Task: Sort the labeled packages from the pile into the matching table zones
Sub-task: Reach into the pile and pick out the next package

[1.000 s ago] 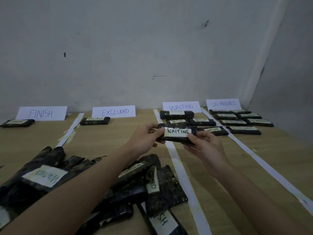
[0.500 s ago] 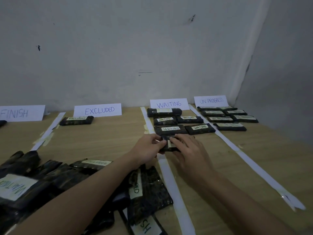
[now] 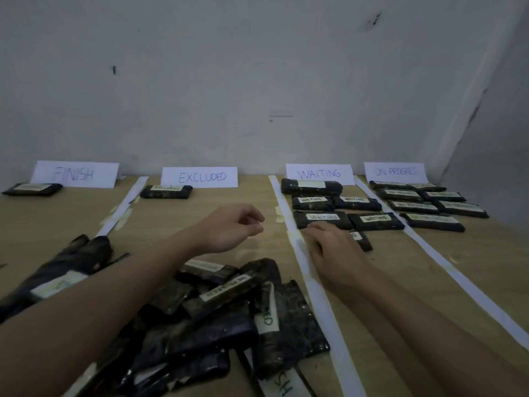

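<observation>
Both hands have let the WAITING package down since the earlier frame: half a second ago they pinched it together at the front of the waiting column, and now the left hand [image 3: 229, 229] has pulled away toward the centre of the frame, hanging above bare counter [image 3: 486, 267] with its fingers loosely curled and holding nothing. Right hand [image 3: 333, 247] lies flat, palm down, over the package [image 3: 363, 240], whose dark right end pokes out from under the fingers just below the two front packages of that column; whether the hand presses it or merely rests there, I cannot tell. It lies in the lane between the two white paper strips [image 3: 297, 247], in line with the WAITING sign [image 3: 319, 173] at the upper right of centre, so this one looks correctly placed and all but released. To its right the ON PROGRESS sign [image 3: 396, 171] heads a fuller group, while the FINISH sign [image 3: 75, 173] and EXCLUDED sign [image 3: 199, 176] at the upper left each have a single package. A big pile [image 3: 217, 310] of unsorted packages fills the lower left, so most of the sorting is ahead, and the free left hand seems best placed to reach for the next one.
</observation>
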{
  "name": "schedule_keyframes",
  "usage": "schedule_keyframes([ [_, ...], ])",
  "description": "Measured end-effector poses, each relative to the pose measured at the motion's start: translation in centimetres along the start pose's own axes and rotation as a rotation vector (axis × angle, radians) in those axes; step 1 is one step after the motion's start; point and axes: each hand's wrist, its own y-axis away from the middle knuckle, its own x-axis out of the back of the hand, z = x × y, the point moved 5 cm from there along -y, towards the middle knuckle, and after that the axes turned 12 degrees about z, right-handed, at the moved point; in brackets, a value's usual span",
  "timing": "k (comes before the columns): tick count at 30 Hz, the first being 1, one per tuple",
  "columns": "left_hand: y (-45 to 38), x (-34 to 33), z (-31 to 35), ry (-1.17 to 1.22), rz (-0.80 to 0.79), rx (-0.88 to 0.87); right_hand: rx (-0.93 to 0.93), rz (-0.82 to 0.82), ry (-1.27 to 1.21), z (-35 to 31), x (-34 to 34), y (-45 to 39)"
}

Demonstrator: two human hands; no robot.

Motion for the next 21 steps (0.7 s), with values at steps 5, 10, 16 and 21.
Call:
schedule_keyframes([
  [5, 0.8, 3.2, -2.2, -0.075, 0.004, -0.013, 0.099, -0.062, -0.192, -6.8, -0.7, -2.2],
  [10, 2.2, 5.4, -4.4, -0.143, 0.018, -0.023, 0.093, -0.309, -0.348, -12.6, -2.2, -2.9],
  [16, 3.5, 7.4, -5.9, -0.239, 0.024, -0.041, -0.05, -0.563, -0.376, -14.4, -3.7, -2.7],
  [21, 4.0, 9.2, -7.8, -0.213, 0.103, 0.221, 0.012, 0.021, -0.385, -14.2, -1.7, -4.2],
])
